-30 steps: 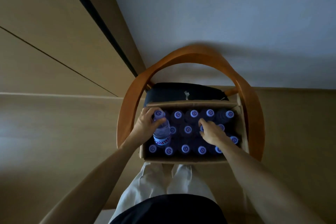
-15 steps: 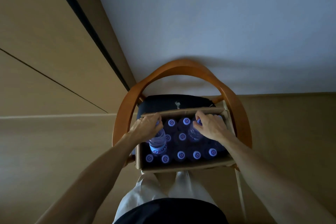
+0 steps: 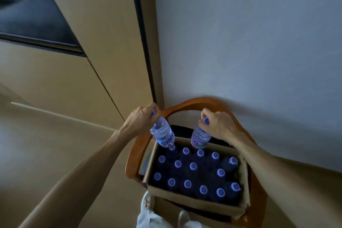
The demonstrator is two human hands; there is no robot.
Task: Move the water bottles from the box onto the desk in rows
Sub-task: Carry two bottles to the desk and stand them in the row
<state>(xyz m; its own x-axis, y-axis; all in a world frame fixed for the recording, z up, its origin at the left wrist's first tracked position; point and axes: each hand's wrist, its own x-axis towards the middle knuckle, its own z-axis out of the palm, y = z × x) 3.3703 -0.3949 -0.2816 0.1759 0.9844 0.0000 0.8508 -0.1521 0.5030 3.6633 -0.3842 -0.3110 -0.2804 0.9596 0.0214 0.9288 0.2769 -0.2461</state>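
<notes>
An open cardboard box [image 3: 194, 199] stands on a wooden chair and holds several upright water bottles with pale blue caps [image 3: 193, 166]. My left hand [image 3: 140, 119] grips one clear bottle [image 3: 162, 135] by its cap, lifted above the box's far left corner and tilted. My right hand [image 3: 216, 124] grips a second bottle [image 3: 199, 138] by its cap, lifted above the box's far edge. Both bottles hang free of the box. The desk is not in view.
The chair's curved wooden back [image 3: 187, 104] arches just behind my hands. A grey wall [image 3: 249, 42] rises beyond it, with beige panels [image 3: 92, 33] and a dark vertical strip [image 3: 146, 48] to the left. My legs in light trousers [image 3: 148, 213] are below the box.
Both hands have lifted up out of the box, each pulling a bottle clear by its cap. The view has swung up and to the left.
</notes>
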